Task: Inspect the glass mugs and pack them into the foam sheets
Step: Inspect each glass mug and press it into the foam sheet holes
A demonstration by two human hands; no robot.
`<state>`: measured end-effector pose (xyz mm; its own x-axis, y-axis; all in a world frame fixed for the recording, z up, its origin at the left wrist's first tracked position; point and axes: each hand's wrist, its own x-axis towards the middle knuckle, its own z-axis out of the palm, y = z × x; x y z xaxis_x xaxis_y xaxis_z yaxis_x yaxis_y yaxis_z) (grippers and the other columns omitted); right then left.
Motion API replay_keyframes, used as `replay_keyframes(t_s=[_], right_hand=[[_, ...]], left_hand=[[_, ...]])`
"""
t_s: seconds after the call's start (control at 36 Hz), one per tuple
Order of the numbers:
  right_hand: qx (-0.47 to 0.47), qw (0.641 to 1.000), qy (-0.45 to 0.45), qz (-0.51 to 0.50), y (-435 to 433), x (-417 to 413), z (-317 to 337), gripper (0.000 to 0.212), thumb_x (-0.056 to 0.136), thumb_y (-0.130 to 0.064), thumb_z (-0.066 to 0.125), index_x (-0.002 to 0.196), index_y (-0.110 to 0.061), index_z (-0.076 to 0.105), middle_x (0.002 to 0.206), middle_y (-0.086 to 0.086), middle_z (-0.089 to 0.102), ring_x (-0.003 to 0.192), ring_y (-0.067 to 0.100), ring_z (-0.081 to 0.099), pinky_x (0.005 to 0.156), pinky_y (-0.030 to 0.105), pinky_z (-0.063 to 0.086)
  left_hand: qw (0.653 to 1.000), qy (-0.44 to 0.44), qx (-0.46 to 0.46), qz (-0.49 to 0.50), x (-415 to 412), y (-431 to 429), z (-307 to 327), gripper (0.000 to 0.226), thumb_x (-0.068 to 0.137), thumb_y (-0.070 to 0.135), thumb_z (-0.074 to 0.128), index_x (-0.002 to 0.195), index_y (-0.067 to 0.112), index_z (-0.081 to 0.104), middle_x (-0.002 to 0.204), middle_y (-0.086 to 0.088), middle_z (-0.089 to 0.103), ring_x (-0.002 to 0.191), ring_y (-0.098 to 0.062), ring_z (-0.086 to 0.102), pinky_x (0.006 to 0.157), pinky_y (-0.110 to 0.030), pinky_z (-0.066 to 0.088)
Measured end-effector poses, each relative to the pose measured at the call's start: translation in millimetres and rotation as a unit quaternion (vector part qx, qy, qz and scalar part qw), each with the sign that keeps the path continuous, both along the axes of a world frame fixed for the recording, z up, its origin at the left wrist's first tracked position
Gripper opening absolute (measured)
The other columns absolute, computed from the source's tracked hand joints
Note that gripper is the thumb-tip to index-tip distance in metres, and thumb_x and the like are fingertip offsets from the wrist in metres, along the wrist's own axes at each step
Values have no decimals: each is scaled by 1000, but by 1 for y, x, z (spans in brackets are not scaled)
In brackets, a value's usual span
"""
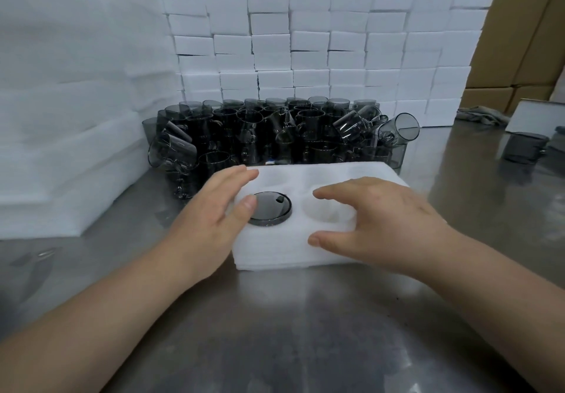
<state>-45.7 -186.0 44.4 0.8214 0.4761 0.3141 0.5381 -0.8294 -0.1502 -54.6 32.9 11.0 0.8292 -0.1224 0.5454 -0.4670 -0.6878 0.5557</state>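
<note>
Over at the left edge of the desk (290, 331), a tall stack of white foam sheets (61, 117) is piled. Towards the far edge, a heap of smoky glass mugs (269, 129) is seen, some upright, some tipped over, and it is backed by a wall of white foam blocks (321, 47).

In the middle of the desk a thick foam sheet (275, 249) with round pockets is laid flat. The left grip (211, 218) is rested on its left edge with fingers straight and close together, and nothing is pinched. The thumb is set against the rim of one mug (270, 209), which is seated in the near-left pocket with a dark round face turned upward.

Just beside it an open pocket (327, 212) is shown. The right grip (388, 218) is held above that pocket, spread and loosely curved. Its thumb is laid on the foam's near part and nothing is held.

Near the right edge another dark mug (524, 148) is stood beside a white box (538, 114). Brown cartons (519, 25) are stacked behind.
</note>
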Motion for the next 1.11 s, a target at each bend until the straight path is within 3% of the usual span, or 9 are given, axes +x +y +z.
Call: replay_keyframes(t_s=[0.19,0.33,0.42,0.56,0.69,0.78,0.86,1.0,1.11], right_hand=[[3,1000,-16,10,2,0,-2,68,67,-68,45,131,-45,42,130,-19,49,120,1,39,88,21,31],[26,999,-30,5,2,0,-2,73,63,-73,33,130,-46,42,128,-21,50,118,0,39,76,18,22],[48,998,-50,4,1,-1,-1,71,65,-71,30,129,-44,45,125,-21,53,115,0,41,70,15,19],[74,995,-60,21,0,-4,1,63,70,-64,33,126,-40,51,118,-23,56,98,-8,32,66,13,18],[91,994,-54,38,1,-7,1,60,71,-60,34,123,-37,55,109,-23,58,105,-6,29,66,14,20],[92,994,-41,42,1,-7,1,60,72,-60,33,123,-38,54,108,-24,58,97,-7,34,68,14,22],[86,995,-28,45,1,-5,0,60,72,-61,31,124,-39,53,110,-24,58,105,-6,40,74,14,26],[78,995,-9,54,1,-3,-4,58,74,-60,31,122,-39,53,110,-24,59,106,-4,45,75,13,26],[82,995,-12,53,0,-1,-5,57,74,-60,31,122,-39,53,108,-24,59,105,-4,45,75,15,27]], left_hand=[[1000,25,-6,2,1,1,-3,52,82,42,34,131,27,44,138,12,39,128,3,32,103,-8,19],[998,3,-68,0,1,0,-4,31,84,40,33,113,41,45,124,20,47,116,12,40,97,-3,25],[989,-54,-104,93,9,5,-4,29,86,38,40,111,34,54,109,20,53,100,9,47,87,-6,32],[923,-113,-131,343,30,30,10,42,83,23,59,123,15,49,131,-9,45,121,-25,42,105,-37,31],[883,21,-139,449,57,55,30,68,82,45,60,138,16,35,151,-9,15,135,-32,22,109,-44,25],[876,85,-154,448,74,66,34,57,83,46,57,130,15,46,144,-13,29,124,-36,39,101,-38,33],[904,66,-146,397,86,68,31,28,83,36,57,104,19,61,114,-13,60,100,-33,56,83,-33,42],[904,62,-131,402,98,62,30,38,84,39,57,118,19,55,120,-12,55,100,-32,56,82,-32,43],[891,-1,-53,451,97,61,28,35,83,43,58,110,22,60,118,-12,55,106,-34,53,95,-45,42]])
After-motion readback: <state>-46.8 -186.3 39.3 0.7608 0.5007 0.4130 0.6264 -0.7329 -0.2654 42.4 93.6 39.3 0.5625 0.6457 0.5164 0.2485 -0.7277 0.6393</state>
